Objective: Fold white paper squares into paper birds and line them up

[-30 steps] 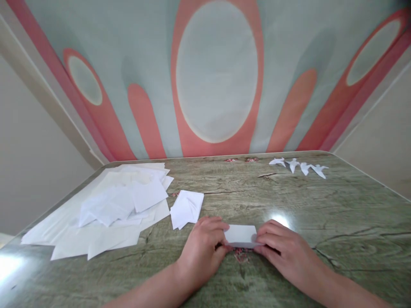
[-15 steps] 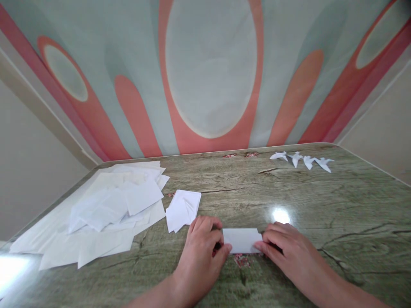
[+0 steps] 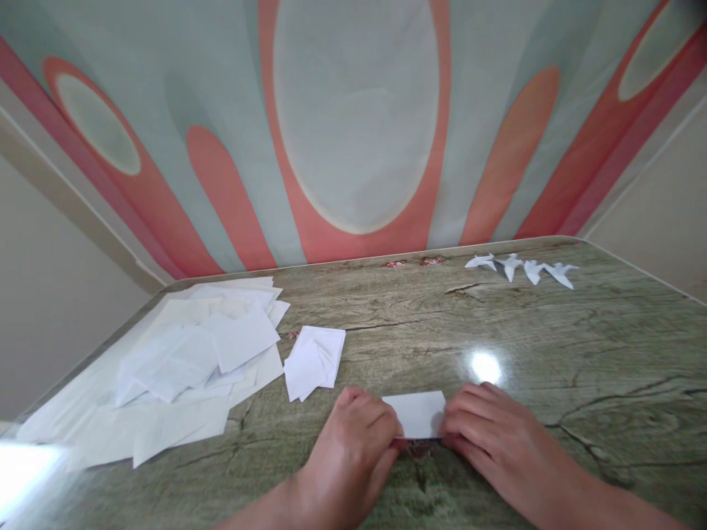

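Note:
A small folded sheet of white paper (image 3: 418,414) is held between my two hands, just above or on the wood-patterned table (image 3: 387,361). My left hand (image 3: 359,442) grips its left end, with the fingers curled over and the thumb low. At the right end, my right hand (image 3: 491,434) pinches the paper between thumb and fingers. Both ends of the paper are hidden by the fingers. Close beyond my left hand lies a little stack of white paper squares (image 3: 314,362).
A broad, untidy pile of white paper sheets (image 3: 182,368) covers the table's left side. Several folded paper birds (image 3: 519,269) stand in a row at the back right. A wall with a coral and grey pattern (image 3: 359,110) rises behind the table.
My fingers have closed further over both ends of the folded paper, and its front edge now looks slightly raised. The view has tilted a little; the other papers stay put.

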A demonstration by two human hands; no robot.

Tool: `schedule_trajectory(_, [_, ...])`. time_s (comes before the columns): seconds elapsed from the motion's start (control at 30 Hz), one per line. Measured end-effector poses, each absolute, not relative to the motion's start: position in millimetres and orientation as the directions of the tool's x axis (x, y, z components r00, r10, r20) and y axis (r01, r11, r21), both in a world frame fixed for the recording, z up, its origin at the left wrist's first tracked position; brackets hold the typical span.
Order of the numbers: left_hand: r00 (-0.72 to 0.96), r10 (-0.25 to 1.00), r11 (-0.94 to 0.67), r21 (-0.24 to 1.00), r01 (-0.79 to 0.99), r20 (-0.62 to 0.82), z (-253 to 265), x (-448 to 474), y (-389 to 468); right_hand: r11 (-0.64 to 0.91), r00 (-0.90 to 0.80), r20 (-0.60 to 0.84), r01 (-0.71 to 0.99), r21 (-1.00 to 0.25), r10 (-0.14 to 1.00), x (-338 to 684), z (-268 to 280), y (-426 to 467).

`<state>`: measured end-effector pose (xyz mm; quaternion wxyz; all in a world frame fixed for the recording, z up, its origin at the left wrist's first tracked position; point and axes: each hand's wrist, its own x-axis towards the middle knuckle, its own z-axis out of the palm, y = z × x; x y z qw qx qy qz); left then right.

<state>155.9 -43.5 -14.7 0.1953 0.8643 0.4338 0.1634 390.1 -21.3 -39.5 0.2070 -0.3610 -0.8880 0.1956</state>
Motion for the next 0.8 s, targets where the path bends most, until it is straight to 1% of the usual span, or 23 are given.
schedule_trajectory(0.07, [0.545, 0.832, -0.520, 0.484, 0.704, 0.101, -15, 156, -44, 0.648, -0.641, 0.218, 0.574, -0.501, 0.736, 390, -40, -22])
schedule_trajectory(0.13, [0.501, 0.860, -0.473, 0.516, 0.714, 0.095, -16, 157, -44, 0.607, -0.607, 0.205, 0.586, -0.537, 0.768, 389, -41, -21])
schedule_trajectory(0.2, [0.445, 0.889, -0.415, 0.591, 0.692, 0.103, -17, 156, -43, 0.542, -0.551, 0.198, 0.577, -0.610, 0.810, 389, -42, -20])
schedule_trajectory(0.3, [0.346, 0.929, -0.325, 0.738, 0.591, 0.132, -17, 157, -40, 0.417, -0.422, 0.191, 0.546, -0.727, 0.886, 388, -41, -19])
schedule_trajectory(0.4, [0.216, 0.967, -0.230, 0.835, 0.501, 0.137, -18, 158, -38, 0.269, -0.305, 0.125, 0.492, -0.828, 0.944, 386, -37, -18])
schedule_trajectory(0.47, [0.135, 0.988, -0.129, 0.908, 0.398, 0.081, -19, 159, -37, 0.177, -0.279, 0.057, 0.426, -0.887, 0.959, 385, -34, -19])
schedule_trajectory(0.53, [0.139, 0.990, -0.002, 0.982, 0.189, -0.025, -19, 160, -35, 0.146, -0.280, 0.038, 0.378, -0.914, 0.959, 384, -30, -20])
schedule_trajectory(0.57, [0.171, 0.981, 0.077, 0.995, 0.061, -0.086, -18, 159, -34, 0.164, -0.290, 0.055, 0.368, -0.915, 0.956, 385, -29, -21])
schedule_trajectory(0.63, [0.255, 0.945, 0.256, 0.950, -0.178, -0.206, -14, 159, -32, 0.253, -0.348, 0.127, 0.346, -0.903, 0.929, 387, -28, -23])
schedule_trajectory(0.7, [0.315, 0.893, 0.419, 0.851, -0.318, -0.322, -12, 158, -30, 0.349, -0.427, 0.205, 0.293, -0.890, 0.881, 388, -28, -24])
schedule_trajectory(0.73, [0.340, 0.863, 0.482, 0.811, -0.332, -0.374, -12, 157, -28, 0.376, -0.458, 0.229, 0.260, -0.889, 0.859, 388, -28, -24])
schedule_trajectory(0.8, [0.392, 0.805, 0.565, 0.777, -0.278, -0.445, -14, 158, -27, 0.367, -0.493, 0.217, 0.231, -0.901, 0.843, 387, -29, -24])
